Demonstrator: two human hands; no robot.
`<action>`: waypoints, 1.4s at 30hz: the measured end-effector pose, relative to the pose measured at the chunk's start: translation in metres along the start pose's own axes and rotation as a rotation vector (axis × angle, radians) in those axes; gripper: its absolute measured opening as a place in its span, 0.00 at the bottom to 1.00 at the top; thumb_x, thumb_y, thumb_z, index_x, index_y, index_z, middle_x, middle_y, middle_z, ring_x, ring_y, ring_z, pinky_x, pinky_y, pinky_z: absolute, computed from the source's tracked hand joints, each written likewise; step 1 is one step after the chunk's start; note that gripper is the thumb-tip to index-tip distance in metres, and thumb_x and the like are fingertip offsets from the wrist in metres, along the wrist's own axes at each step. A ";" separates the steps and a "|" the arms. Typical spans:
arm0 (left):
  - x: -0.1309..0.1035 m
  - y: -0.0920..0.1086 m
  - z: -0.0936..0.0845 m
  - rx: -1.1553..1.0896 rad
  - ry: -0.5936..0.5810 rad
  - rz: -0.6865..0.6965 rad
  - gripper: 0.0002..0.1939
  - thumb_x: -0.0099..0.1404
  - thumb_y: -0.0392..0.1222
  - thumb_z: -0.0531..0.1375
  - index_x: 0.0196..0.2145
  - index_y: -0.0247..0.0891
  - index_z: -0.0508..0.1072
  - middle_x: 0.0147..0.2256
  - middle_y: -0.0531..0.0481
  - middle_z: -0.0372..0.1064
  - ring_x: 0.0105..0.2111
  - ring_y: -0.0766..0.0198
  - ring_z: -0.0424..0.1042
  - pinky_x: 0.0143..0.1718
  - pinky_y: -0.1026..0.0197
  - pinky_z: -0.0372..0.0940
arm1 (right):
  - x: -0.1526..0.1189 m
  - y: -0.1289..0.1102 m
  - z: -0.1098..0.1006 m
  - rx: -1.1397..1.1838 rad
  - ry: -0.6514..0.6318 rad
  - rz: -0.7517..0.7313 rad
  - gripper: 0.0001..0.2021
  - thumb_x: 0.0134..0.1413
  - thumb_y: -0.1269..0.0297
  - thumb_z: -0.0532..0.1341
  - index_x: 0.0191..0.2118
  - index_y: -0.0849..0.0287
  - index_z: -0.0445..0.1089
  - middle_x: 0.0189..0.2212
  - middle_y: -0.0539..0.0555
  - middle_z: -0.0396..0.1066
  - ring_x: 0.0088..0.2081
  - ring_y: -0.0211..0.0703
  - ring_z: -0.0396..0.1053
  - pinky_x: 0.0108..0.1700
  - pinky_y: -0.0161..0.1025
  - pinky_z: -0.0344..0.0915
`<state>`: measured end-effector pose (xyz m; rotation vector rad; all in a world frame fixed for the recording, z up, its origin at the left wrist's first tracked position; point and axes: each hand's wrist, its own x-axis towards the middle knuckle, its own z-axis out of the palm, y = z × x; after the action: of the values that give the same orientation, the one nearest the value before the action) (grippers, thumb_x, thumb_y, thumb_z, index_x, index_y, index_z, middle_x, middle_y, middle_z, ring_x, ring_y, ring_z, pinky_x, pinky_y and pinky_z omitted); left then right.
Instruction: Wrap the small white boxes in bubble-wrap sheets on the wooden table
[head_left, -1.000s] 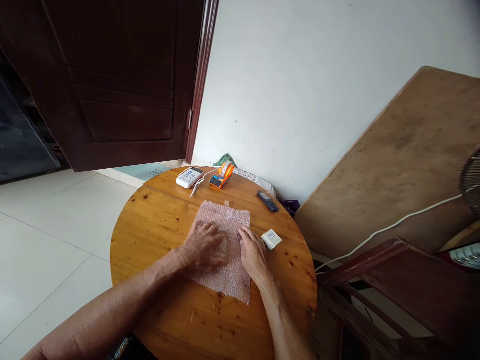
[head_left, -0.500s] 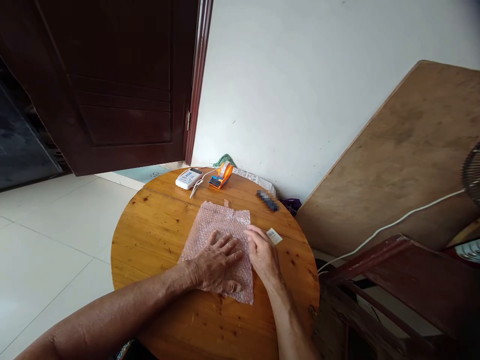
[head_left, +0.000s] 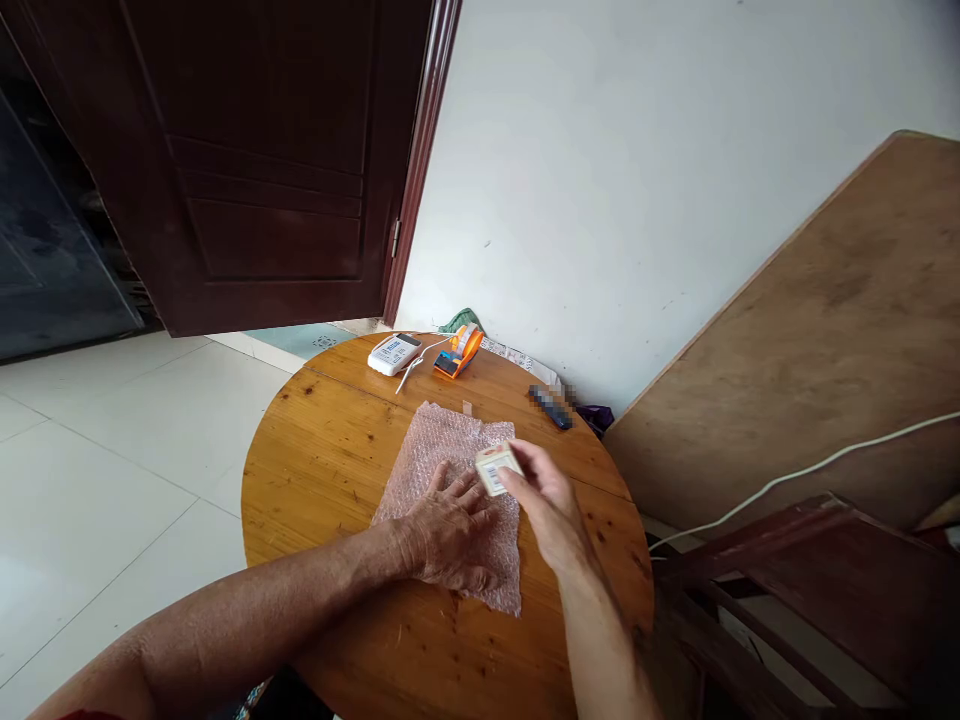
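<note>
A sheet of pinkish bubble wrap (head_left: 435, 440) lies flat on the round wooden table (head_left: 315, 460). Pressed on top of it is my left hand (head_left: 456, 530), palm down with the fingers spread. My right hand (head_left: 551, 500) pinches a small cream box (head_left: 495, 472) with a barcode on it, thumb on the near face. The box is raised over the wrap's right part, just beyond my left fingertips. Part of the box is hidden behind my right fingers.
Toward the table's back are a white device (head_left: 394, 354) with a cable, an orange tape dispenser (head_left: 459, 352) and a dark blurred object (head_left: 551, 407). A wall and an open door (head_left: 277, 200) stand behind. A dark wooden chair (head_left: 780, 560) is at the right.
My right hand has picked up the small cream box from the table, right of the wrap, and brought it left over the wrap. My left hand stays on the wrap. The view has shifted slightly.
</note>
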<state>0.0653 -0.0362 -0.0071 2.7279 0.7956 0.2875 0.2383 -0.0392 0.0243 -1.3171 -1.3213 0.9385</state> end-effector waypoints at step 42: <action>-0.008 -0.076 -0.022 0.062 0.164 -0.209 0.05 0.59 0.35 0.59 0.31 0.38 0.76 0.38 0.46 0.71 0.42 0.56 0.68 0.46 0.57 0.63 | 0.001 0.050 0.020 -0.293 -0.243 -0.155 0.23 0.47 0.68 0.62 0.52 0.54 0.67 0.47 0.54 0.75 0.48 0.48 0.73 0.53 0.47 0.68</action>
<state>0.0155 0.0257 -0.0122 2.6730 1.1429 0.4511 0.2293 -0.0306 -0.0282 -1.3247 -1.7767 0.8378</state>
